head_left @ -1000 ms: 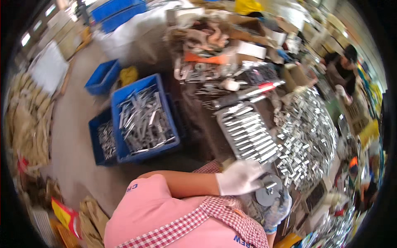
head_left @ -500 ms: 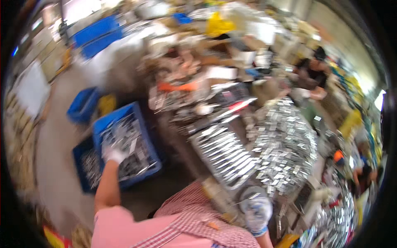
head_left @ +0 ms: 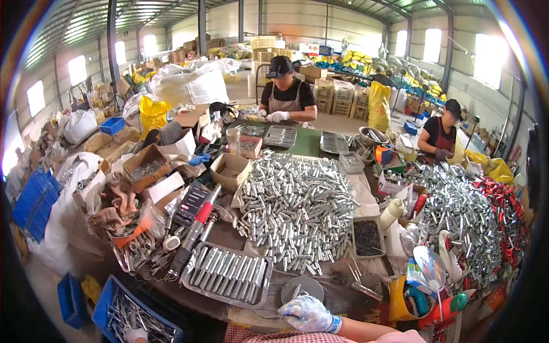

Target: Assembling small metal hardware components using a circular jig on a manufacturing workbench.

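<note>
My left hand (head_left: 136, 335), in a pale glove, reaches into a blue bin (head_left: 103, 311) of loose metal tubes and rods at the lower left. Its fingers are hidden by the frame edge and the parts. At the table's front edge lies my right hand (head_left: 310, 314) in a white and blue glove, fingers loosely stretched and no held thing visible. Just beyond it is a round grey disc (head_left: 303, 290). Left of the disc, a metal tray (head_left: 265, 286) carries a row of silver metal sleeves (head_left: 229, 273). Behind them spreads a large heap of similar silver parts (head_left: 297, 211).
A dark tray of small screws (head_left: 368, 237) stands right of the heap. Cardboard boxes (head_left: 147, 167) and tools crowd the left. A yellow holder (head_left: 403, 300) sits at the front right. Two people work across the table, one far centre (head_left: 287, 97), one right (head_left: 439, 134).
The view has swung up and steadied, bringing the far side of the room into sight. My left hand stays at the blue bin; my right hand stays by the disc.
</note>
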A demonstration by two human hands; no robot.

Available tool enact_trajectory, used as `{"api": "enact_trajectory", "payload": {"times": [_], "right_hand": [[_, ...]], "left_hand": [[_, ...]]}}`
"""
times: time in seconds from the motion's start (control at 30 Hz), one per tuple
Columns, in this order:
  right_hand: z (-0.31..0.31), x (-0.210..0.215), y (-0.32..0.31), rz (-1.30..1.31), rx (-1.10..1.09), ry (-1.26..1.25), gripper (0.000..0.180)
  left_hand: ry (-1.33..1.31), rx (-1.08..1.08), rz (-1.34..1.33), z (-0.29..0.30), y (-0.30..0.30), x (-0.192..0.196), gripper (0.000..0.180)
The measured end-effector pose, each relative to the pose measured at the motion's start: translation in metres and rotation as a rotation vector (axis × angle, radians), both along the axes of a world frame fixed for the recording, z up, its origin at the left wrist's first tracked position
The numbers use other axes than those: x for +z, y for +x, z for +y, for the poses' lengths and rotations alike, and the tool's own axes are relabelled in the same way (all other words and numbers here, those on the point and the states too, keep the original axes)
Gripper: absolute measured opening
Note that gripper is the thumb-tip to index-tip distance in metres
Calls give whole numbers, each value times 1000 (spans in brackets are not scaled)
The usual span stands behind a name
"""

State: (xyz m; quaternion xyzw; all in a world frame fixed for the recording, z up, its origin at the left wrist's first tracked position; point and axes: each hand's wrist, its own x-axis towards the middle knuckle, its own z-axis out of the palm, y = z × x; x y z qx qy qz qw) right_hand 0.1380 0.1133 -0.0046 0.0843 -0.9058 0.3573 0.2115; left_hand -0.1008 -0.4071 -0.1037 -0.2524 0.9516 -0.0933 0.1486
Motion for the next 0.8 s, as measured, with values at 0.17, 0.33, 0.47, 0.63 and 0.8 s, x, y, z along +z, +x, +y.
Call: {"api": "enact_trajectory", "payload": {"times": [0.17, 0.33, 0.47, 0.63, 0.8], "right_hand": [[-6, -4, 2, 11, 55, 12, 22], [7, -3, 10, 25, -17, 16, 22], [5, 0, 6, 113, 69, -7, 30], [11, -4, 12, 75, -6, -41, 26], [6, -13, 18, 50, 12, -49, 27]], "left_hand": [[-94, -39, -59, -26, 14, -12, 84], [238, 332, 405, -39, -25, -63, 71], [137, 236, 331, -114, -18, -112, 55], [428, 388, 489, -78, -14, -69, 50], [963, 506, 788, -113, 7, -56, 57]]}}
